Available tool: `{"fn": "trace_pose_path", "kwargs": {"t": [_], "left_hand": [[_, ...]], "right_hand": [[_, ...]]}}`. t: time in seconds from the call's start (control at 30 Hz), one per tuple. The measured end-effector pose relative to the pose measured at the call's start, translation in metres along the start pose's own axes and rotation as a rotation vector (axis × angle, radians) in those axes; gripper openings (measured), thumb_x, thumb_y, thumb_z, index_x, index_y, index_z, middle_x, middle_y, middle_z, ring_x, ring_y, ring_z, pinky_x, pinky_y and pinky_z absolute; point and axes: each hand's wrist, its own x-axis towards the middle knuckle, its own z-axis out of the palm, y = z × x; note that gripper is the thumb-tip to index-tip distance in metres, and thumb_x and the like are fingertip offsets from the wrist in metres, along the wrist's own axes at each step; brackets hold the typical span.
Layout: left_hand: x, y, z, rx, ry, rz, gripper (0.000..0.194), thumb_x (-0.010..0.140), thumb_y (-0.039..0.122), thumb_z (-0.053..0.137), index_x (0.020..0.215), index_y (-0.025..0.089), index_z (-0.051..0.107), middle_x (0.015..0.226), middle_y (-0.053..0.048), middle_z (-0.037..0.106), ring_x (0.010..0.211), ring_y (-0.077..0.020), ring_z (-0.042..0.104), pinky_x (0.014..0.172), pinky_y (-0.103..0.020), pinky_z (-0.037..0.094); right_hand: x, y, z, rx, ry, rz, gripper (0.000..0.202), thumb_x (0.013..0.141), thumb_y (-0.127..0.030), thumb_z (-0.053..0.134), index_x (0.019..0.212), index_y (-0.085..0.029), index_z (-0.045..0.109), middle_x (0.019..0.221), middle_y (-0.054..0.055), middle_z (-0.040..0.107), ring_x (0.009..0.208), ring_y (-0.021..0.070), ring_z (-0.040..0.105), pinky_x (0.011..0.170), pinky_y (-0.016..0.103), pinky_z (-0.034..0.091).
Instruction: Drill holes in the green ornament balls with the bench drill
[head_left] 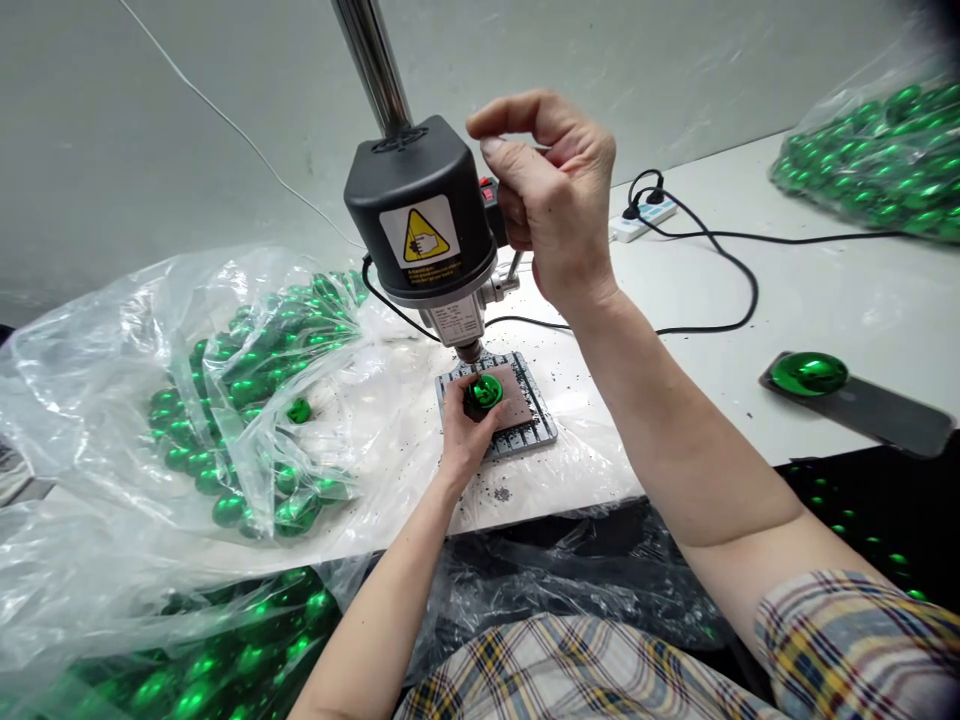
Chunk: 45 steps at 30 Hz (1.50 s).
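A small black bench drill (pixel 420 215) on a steel column stands mid-table, its bit just above a shiny green ball (pixel 484 391). My left hand (pixel 463 430) grips that ball on the drill's ribbed base plate (pixel 534 432), over a brown pad. My right hand (pixel 551 205) is raised beside the drill head with its fingers curled around the feed lever, which is mostly hidden behind the hand.
A clear plastic bag (pixel 112 400) holding several green balls lies to the left, and another bag of balls (pixel 877 160) sits at the far right. A green half shell (pixel 808 372) rests on a dark phone. A power strip (pixel 643 220) and black cables cross the white table. Dark shavings surround the base.
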Motion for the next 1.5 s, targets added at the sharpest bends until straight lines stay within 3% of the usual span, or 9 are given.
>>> {"fn": "trace_pose_path", "kwargs": {"t": [0.13, 0.4, 0.5, 0.63, 0.77, 0.87, 1.0, 1.17, 1.5], "left_hand": [[0.0, 0.0, 0.003, -0.135, 0.06, -0.093, 0.051, 0.072, 0.036, 0.082, 0.113, 0.019, 0.057, 0.106, -0.007, 0.068, 0.099, -0.0212, 0.066, 0.091, -0.037, 0.053], [0.001, 0.003, 0.0, -0.135, 0.051, -0.087, 0.053, 0.068, 0.035, 0.085, 0.11, 0.017, 0.06, 0.105, -0.008, 0.07, 0.098, -0.0212, 0.068, 0.091, -0.037, 0.055], [0.001, 0.0, -0.001, -0.163, 0.034, -0.098, 0.053, 0.067, 0.036, 0.086, 0.11, 0.017, 0.06, 0.106, -0.009, 0.07, 0.099, -0.0216, 0.068, 0.092, -0.037, 0.055], [0.001, -0.006, 0.0, -0.222, 0.016, -0.095, 0.054, 0.068, 0.034, 0.086, 0.111, 0.017, 0.058, 0.109, -0.009, 0.07, 0.104, -0.0219, 0.067, 0.095, -0.037, 0.054], [0.001, -0.01, 0.001, -0.254, 0.008, -0.087, 0.054, 0.068, 0.033, 0.086, 0.111, 0.017, 0.057, 0.111, -0.009, 0.069, 0.105, -0.022, 0.067, 0.096, -0.037, 0.053], [0.001, -0.014, 0.001, -0.255, 0.005, -0.074, 0.054, 0.068, 0.033, 0.086, 0.112, 0.018, 0.057, 0.111, -0.009, 0.069, 0.105, -0.0219, 0.067, 0.096, -0.037, 0.053], [0.002, -0.019, 0.002, -0.243, 0.019, -0.067, 0.055, 0.068, 0.034, 0.086, 0.112, 0.018, 0.058, 0.112, -0.009, 0.069, 0.105, -0.0217, 0.067, 0.097, -0.038, 0.052], [0.002, -0.016, 0.001, -0.246, 0.012, -0.062, 0.054, 0.068, 0.034, 0.086, 0.111, 0.018, 0.058, 0.11, -0.008, 0.069, 0.104, -0.0216, 0.067, 0.096, -0.037, 0.052], [0.0, -0.009, -0.001, -0.274, -0.006, -0.053, 0.052, 0.069, 0.032, 0.086, 0.109, 0.018, 0.058, 0.111, -0.009, 0.068, 0.106, -0.0215, 0.066, 0.097, -0.038, 0.052]], "right_hand": [[-0.001, 0.0, -0.001, -0.051, 0.011, 0.042, 0.003, 0.085, -0.03, 0.059, 0.084, -0.029, 0.062, 0.064, -0.003, 0.049, 0.061, 0.0141, 0.05, 0.05, 0.026, 0.04], [-0.004, -0.002, 0.0, -0.052, 0.024, 0.033, 0.005, 0.086, -0.033, 0.06, 0.086, -0.029, 0.063, 0.071, -0.003, 0.058, 0.061, 0.0128, 0.051, 0.049, 0.026, 0.04], [-0.013, -0.003, -0.001, -0.029, 0.039, -0.017, 0.004, 0.087, -0.03, 0.062, 0.086, -0.028, 0.065, 0.072, -0.002, 0.058, 0.059, 0.0125, 0.052, 0.049, 0.026, 0.041], [-0.034, 0.003, -0.007, -0.185, 0.089, -0.058, 0.007, 0.09, -0.037, 0.064, 0.091, -0.03, 0.066, 0.074, -0.001, 0.061, 0.054, 0.0115, 0.05, 0.044, 0.025, 0.039], [-0.05, 0.02, -0.013, -0.173, 0.09, -0.284, 0.019, 0.094, -0.047, 0.06, 0.094, -0.029, 0.065, 0.072, -0.002, 0.06, 0.044, 0.007, 0.044, 0.038, 0.023, 0.031], [-0.055, 0.03, -0.016, -0.118, 0.087, -0.456, 0.017, 0.094, -0.045, 0.062, 0.094, -0.029, 0.067, 0.074, -0.003, 0.063, 0.039, 0.0039, 0.034, 0.034, 0.023, 0.024], [-0.06, 0.037, -0.019, -0.098, 0.075, -0.523, 0.006, 0.095, -0.032, 0.064, 0.096, -0.031, 0.069, 0.073, -0.005, 0.065, 0.036, 0.0044, 0.031, 0.033, 0.026, 0.021], [-0.067, 0.045, -0.024, -0.093, 0.066, -0.64, 0.017, 0.091, -0.021, 0.064, 0.103, -0.031, 0.071, 0.077, -0.005, 0.07, 0.036, 0.0054, 0.041, 0.033, 0.024, 0.032], [-0.074, 0.063, -0.03, -0.101, 0.048, -0.854, 0.025, 0.088, -0.018, 0.065, 0.108, -0.03, 0.073, 0.069, -0.005, 0.071, 0.031, 0.0039, 0.036, 0.031, 0.021, 0.03]]}}
